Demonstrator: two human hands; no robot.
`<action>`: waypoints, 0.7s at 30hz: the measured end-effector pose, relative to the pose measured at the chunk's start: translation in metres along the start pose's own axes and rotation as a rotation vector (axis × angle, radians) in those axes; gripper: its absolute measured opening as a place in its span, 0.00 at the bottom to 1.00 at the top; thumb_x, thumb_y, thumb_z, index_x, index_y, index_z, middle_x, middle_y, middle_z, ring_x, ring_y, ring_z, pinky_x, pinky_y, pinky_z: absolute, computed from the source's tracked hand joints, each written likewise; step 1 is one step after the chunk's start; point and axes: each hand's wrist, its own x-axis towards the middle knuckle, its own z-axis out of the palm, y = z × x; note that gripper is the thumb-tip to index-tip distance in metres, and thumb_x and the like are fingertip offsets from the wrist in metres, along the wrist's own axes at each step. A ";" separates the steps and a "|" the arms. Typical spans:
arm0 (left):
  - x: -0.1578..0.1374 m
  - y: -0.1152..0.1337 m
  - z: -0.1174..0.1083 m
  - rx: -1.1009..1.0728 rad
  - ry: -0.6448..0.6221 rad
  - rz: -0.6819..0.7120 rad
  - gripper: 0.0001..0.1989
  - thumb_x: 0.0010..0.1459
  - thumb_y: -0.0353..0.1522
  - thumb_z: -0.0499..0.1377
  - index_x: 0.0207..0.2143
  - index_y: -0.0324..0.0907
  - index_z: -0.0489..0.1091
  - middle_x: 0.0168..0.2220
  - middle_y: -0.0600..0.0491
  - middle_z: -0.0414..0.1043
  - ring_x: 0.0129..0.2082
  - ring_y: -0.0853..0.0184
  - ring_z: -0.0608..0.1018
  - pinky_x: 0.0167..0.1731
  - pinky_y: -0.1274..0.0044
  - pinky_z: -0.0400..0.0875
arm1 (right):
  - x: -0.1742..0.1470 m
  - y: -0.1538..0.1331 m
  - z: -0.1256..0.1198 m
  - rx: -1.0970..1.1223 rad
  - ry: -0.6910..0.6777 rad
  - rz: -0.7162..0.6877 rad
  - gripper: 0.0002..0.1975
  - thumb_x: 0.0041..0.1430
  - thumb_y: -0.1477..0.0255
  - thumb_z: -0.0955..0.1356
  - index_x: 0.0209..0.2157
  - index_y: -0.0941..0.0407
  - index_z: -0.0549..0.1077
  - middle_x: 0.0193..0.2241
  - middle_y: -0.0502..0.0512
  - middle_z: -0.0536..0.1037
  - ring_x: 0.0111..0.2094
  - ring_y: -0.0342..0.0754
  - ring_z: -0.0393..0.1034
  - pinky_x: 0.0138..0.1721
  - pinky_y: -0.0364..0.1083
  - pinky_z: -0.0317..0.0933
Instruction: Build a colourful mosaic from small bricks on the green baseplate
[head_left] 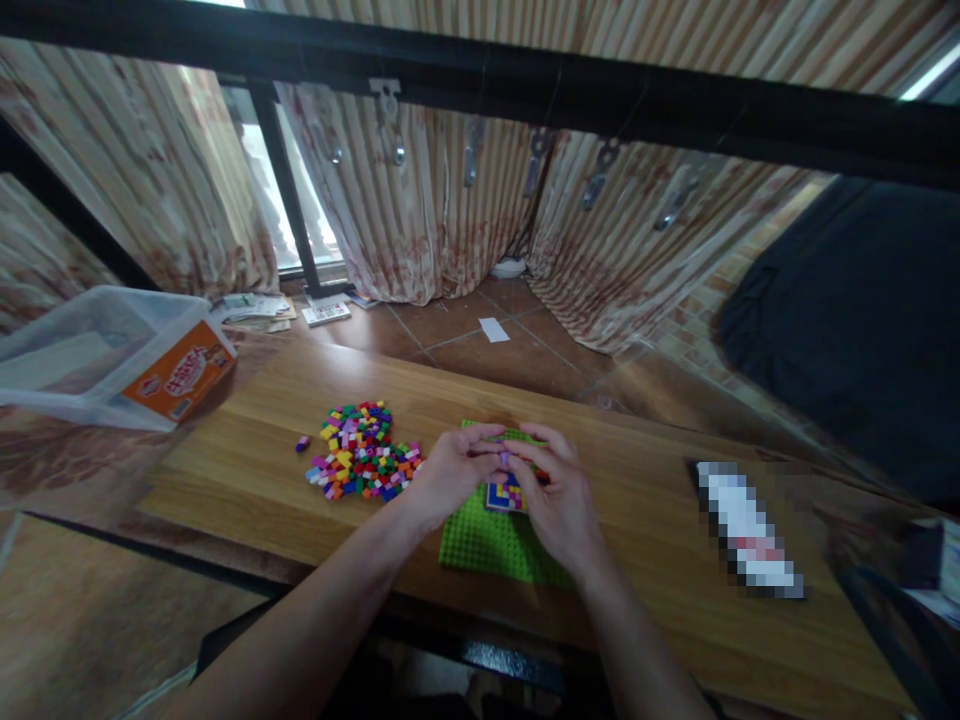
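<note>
A small square build of colourful toy bricks (507, 495) sits on a green studded baseplate (480, 545). My left hand (450, 478) reaches over it from the left, fingers bent and closed at a small purple brick (505, 459). From the right, my right hand (559, 495) curls around the build, its thumb and fingertips close to the same purple brick. The fingers of both hands cover the upper part of the build. A pile of loose toy bricks (364, 455) in many colours lies left of my left hand.
A single purple brick (301, 443) lies apart, left of the pile, on the wooden table (637, 520). A clear plastic bin (97, 350) with an orange label stands at the far left. A pixelated object (750, 530) lies at the right. A dark bar (480, 85) crosses above.
</note>
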 end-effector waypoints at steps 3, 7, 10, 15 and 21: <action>0.003 -0.004 0.001 0.056 0.036 0.037 0.20 0.48 0.24 0.66 0.45 0.35 0.70 0.36 0.48 0.79 0.32 0.69 0.79 0.36 0.77 0.74 | 0.001 0.004 -0.002 0.005 0.000 0.015 0.09 0.62 0.66 0.66 0.39 0.49 0.80 0.50 0.56 0.73 0.54 0.53 0.66 0.57 0.57 0.59; 0.008 -0.007 -0.002 0.282 0.073 0.130 0.14 0.52 0.25 0.61 0.43 0.36 0.72 0.30 0.52 0.77 0.27 0.71 0.76 0.32 0.79 0.71 | 0.005 0.011 -0.009 0.023 0.055 0.097 0.09 0.60 0.64 0.67 0.35 0.50 0.79 0.48 0.56 0.74 0.52 0.54 0.67 0.57 0.57 0.57; 0.008 -0.006 -0.006 0.562 0.059 0.186 0.08 0.55 0.27 0.58 0.36 0.37 0.76 0.25 0.55 0.74 0.24 0.71 0.73 0.27 0.80 0.67 | 0.007 0.018 -0.014 0.031 0.080 0.159 0.09 0.58 0.63 0.68 0.33 0.50 0.79 0.48 0.56 0.74 0.52 0.54 0.67 0.58 0.57 0.56; 0.002 -0.003 -0.009 0.794 -0.064 0.208 0.12 0.57 0.29 0.54 0.35 0.38 0.78 0.30 0.53 0.77 0.29 0.69 0.74 0.29 0.80 0.66 | 0.005 0.026 -0.012 0.030 0.013 0.189 0.09 0.56 0.62 0.70 0.32 0.50 0.80 0.49 0.57 0.74 0.52 0.55 0.67 0.58 0.58 0.55; -0.001 -0.001 -0.008 0.927 -0.104 0.188 0.16 0.58 0.30 0.52 0.40 0.38 0.79 0.31 0.53 0.79 0.29 0.68 0.75 0.30 0.79 0.66 | 0.002 0.028 -0.007 0.022 -0.028 0.189 0.08 0.55 0.63 0.70 0.31 0.50 0.80 0.49 0.57 0.73 0.51 0.55 0.67 0.57 0.59 0.56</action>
